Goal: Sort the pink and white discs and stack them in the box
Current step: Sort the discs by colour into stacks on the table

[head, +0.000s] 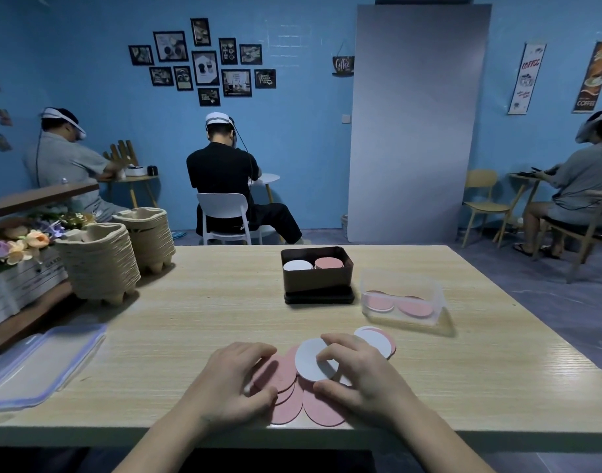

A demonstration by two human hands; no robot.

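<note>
Head view, the only one we have. The key relation: the dark brown rectangular box (pixel 315 281) lies straight ahead of both hands, further up the pale wood-grain table (pixel 190 302) and well apart from them. It's open side up and seated on its black lid (pixel 319 298). Inside, a white stack (pixel 298 266) sits on the left and a pink stack (pixel 328 263) on the right, side by side. We can't tell if a divider separates them.

Right hand (pixel 364 373): curled, with thumb and fingertips (pixel 327 361) pinching a thin round white disc (pixel 308 361) that looks tipped up off the pile. The discs are round, so there's no long axis to line up; only flat vs tilted counts. We judge this hand slightly nearer the box. Its disc would go forward and a touch left, onto the white stack.

Left hand (pixel 238 380): clawed over a fan of thin round pink discs (pixel 279 373) by the near table edge. Fingertips sit on the far side and the thumb on the near side, so we read it as gripping them. More of that fan pokes out under both hands toward the edge.

A white-over-pink pair (pixel 374 339) lies just beside the right hand's fingers, on the far right. A clear plastic tub (pixel 402 285), near the box on its right, holds a few more discs, mostly pink.
</note>
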